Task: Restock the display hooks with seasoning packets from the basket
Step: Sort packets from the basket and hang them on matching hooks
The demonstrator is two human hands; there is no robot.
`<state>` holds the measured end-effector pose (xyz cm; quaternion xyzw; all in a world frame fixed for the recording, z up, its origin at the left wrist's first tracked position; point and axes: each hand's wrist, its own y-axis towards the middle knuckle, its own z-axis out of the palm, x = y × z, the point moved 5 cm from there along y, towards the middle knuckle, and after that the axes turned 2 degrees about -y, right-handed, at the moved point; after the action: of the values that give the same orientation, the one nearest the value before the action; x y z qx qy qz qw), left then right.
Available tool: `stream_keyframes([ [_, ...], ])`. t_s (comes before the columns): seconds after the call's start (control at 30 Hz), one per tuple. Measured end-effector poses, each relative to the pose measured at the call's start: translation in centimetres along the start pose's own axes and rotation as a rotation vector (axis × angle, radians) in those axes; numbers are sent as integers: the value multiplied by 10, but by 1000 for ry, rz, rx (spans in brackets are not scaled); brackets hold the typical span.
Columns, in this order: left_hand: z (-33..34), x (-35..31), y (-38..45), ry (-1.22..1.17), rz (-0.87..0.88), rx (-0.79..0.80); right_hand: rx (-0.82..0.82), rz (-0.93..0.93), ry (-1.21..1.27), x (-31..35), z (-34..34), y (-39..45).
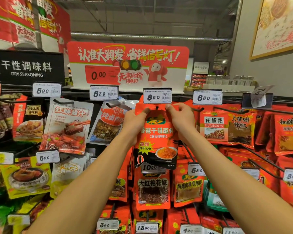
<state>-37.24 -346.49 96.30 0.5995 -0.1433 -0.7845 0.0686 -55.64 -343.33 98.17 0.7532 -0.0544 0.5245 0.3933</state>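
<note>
Store hooks; both hands pinch red-black seasoning packet [156, 137] top.

A grey wall [260, 65] with a framed poster [277, 26] under a dim grey ceiling [159, 17].

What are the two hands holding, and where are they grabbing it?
Both hold one red seasoning packet by its top edge: the left hand pinches the top left corner, the right hand the top right, under the 8.50 price tag.
</note>
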Motion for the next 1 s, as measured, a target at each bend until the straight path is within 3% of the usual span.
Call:
stream_keyframes([
  [0.2,-8,9,-9,31,-5,26,20,131,-86,-15,-5,-12],
  [0.27,-17,14,-22,107,72,-19,-61,29,-92,-13,-16,-31],
  [0.37,-33,26,-48,404,265,-115,-119,-266,-237,-16,-21,-72],
  [0.43,-34,38,-57,471,247,-59,-85,-328,-364,-26,-17,-87],
  [0.53,-29,49,-45,370,110,24,6,-205,-452,-39,-6,-74],
  [0.77,-13,65,20,429,48,-94,77,-117,-563,-48,25,-26],
  [1.0,-13,70,55,594,111,-149,99,-106,-592,-50,51,11],
])
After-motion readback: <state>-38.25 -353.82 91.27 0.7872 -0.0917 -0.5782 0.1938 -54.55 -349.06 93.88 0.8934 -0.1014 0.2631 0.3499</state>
